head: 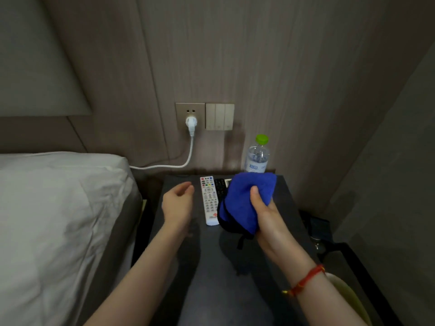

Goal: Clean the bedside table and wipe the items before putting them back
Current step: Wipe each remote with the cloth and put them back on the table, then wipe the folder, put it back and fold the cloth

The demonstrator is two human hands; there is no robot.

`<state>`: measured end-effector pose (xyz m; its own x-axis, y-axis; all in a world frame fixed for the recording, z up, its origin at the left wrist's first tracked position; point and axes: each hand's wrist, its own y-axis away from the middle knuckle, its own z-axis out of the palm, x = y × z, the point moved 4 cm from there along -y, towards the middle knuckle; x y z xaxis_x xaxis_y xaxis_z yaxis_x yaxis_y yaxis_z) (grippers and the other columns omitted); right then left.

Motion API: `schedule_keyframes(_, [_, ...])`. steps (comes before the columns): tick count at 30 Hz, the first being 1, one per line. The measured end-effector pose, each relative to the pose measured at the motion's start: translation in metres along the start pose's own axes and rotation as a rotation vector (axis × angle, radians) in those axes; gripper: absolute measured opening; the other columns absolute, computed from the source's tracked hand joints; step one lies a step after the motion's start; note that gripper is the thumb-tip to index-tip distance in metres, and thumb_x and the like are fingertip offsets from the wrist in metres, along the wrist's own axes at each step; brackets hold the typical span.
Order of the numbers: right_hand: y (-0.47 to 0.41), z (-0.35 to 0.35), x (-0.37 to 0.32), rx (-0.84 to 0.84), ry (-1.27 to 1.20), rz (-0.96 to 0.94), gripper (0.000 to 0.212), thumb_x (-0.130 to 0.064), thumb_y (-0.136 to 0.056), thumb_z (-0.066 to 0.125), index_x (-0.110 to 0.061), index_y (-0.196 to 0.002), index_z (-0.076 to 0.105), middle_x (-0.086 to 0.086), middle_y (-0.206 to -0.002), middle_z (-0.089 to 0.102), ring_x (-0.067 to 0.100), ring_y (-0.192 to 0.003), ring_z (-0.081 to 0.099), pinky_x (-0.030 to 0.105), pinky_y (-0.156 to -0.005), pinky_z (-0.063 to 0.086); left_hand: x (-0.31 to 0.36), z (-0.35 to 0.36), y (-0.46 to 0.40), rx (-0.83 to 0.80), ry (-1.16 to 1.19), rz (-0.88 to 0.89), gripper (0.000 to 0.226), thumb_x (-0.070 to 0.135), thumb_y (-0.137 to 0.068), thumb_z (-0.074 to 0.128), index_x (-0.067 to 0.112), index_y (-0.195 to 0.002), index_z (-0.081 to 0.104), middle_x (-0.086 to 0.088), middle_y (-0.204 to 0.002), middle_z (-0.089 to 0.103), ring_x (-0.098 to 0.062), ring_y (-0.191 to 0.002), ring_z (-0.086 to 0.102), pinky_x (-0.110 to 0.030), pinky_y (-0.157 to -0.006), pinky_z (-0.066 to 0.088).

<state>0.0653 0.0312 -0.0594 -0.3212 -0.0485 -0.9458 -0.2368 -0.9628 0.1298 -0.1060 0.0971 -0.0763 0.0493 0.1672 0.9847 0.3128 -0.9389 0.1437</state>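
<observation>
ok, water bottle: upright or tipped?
Upright. The bottle stands at the table's back edge, green cap on top.

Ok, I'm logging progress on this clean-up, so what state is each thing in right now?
right hand: gripping the blue cloth, bunched
left hand: open, empty
white remote: lying flat on the table
black remote: flat, partly hidden by the cloth
water bottle: upright, capped
plug: in the wall socket

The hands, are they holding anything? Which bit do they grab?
The right hand holds the blue cloth, bunched up, gripped at its right side with the thumb on top. The left hand is open and holds nothing.
</observation>
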Motion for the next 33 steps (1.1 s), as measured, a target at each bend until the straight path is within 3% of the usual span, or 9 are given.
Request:
schedule_keyframes(4, [0.033,0.043,0.0,-0.162,-0.175,0.107,0.024,-0.034,-0.089,0.05,-0.021,-0.105,0.063,0.002,-0.108,0.07,0.017,-0.099,0.067,0.03,-0.082,0.055,0.023,-0.058,0.052,-0.105,0.088,0.078,0.021,0.013,-0.092,0.054,0.015,-0.109,0.066,-0.008,-0.1,0.067,-0.018,-0.087,0.061,-0.029,-0.074,0.048])
schedule_keyframes(11, [0.105,0.125,0.011,-0.467,-0.535,0.368,0.048,-0.045,-0.079,0.05,-0.009,-0.102,0.072,0.01,-0.106,0.071,0.021,-0.098,0.068,0.031,-0.075,0.058,0.059,-0.152,0.114,-0.066,0.077,0.211,0.021,0.004,-0.091,0.052,0.016,-0.095,0.069,-0.006,-0.088,0.07,-0.01,-0.075,0.065,-0.024,-0.071,0.052])
schedule_keyframes(15, [0.139,0.164,0.019,-0.617,-0.678,0.505,0.04,-0.04,-0.085,0.056,-0.006,-0.098,0.074,0.014,-0.103,0.072,0.028,-0.095,0.069,0.038,-0.076,0.057,0.071,-0.204,0.137,0.037,-0.032,0.284,0.019,0.011,-0.091,0.054,0.018,-0.097,0.07,0.002,-0.087,0.07,0.007,-0.062,0.063,-0.007,-0.056,0.049])
schedule_keyframes(17, [0.155,0.182,0.021,-0.645,-0.767,0.58,0.034,-0.01,-0.053,0.088,0.0,-0.083,0.075,0.018,-0.089,0.073,0.033,-0.079,0.071,0.044,-0.07,0.058,0.074,-0.229,0.145,0.092,-0.076,0.288,0.019,0.013,-0.091,0.053,0.018,-0.098,0.071,0.004,-0.091,0.071,0.002,-0.072,0.064,-0.008,-0.056,0.048])
schedule_keyframes(19, [0.164,0.2,0.031,-0.634,-0.865,0.638,0.054,0.005,-0.023,0.092,-0.001,-0.073,0.074,0.017,-0.078,0.072,0.032,-0.068,0.07,0.043,-0.065,0.057,0.074,-0.256,0.152,0.146,-0.11,0.278,0.02,0.014,-0.091,0.053,0.018,-0.1,0.071,0.004,-0.093,0.071,-0.004,-0.079,0.063,-0.008,-0.056,0.047])
schedule_keyframes(23, [0.196,0.238,0.039,-0.626,-0.781,0.736,0.015,-0.017,-0.065,0.073,-0.006,-0.076,0.075,0.013,-0.08,0.072,0.029,-0.07,0.069,0.039,-0.066,0.057,0.066,-0.315,0.158,0.275,-0.182,0.213,0.018,0.014,-0.09,0.055,0.021,-0.093,0.07,-0.001,-0.094,0.07,-0.016,-0.083,0.062,-0.021,-0.069,0.05])
schedule_keyframes(25, [0.202,0.249,0.049,-0.594,-0.776,0.795,0.028,-0.027,-0.079,0.054,-0.008,-0.079,0.075,0.013,-0.084,0.072,0.029,-0.079,0.066,0.041,-0.067,0.057,0.057,-0.347,0.155,0.377,-0.301,0.112,0.02,0.018,-0.089,0.056,0.014,-0.103,0.07,-0.008,-0.104,0.069,-0.023,-0.096,0.062,-0.034,-0.087,0.05])
schedule_keyframes(29, [0.22,0.266,0.058,-0.583,-0.826,0.856,0.029,-0.026,-0.076,0.055,-0.008,-0.091,0.071,0.014,-0.092,0.069,0.029,-0.089,0.057,0.045,-0.066,0.056,0.035,-0.412,0.155,0.553,-0.845,-0.256,0.057,0.035,-0.089,0.056,-0.002,-0.131,0.044,-0.026,-0.133,0.046,-0.041,-0.121,0.043,-0.042,-0.098,0.038])
schedule_keyframes(33, [0.228,0.275,0.064,-0.624,-0.798,0.845,0.039,-0.034,-0.089,0.047,-0.006,-0.085,0.074,0.016,-0.089,0.071,0.032,-0.079,0.067,0.045,-0.06,0.058,0.015,-0.449,0.156,0.611,-0.823,-0.526,0.097,0.039,-0.078,0.07,-0.01,-0.141,0.014,-0.032,-0.143,0.026,-0.046,-0.13,0.028,-0.049,-0.108,0.028])
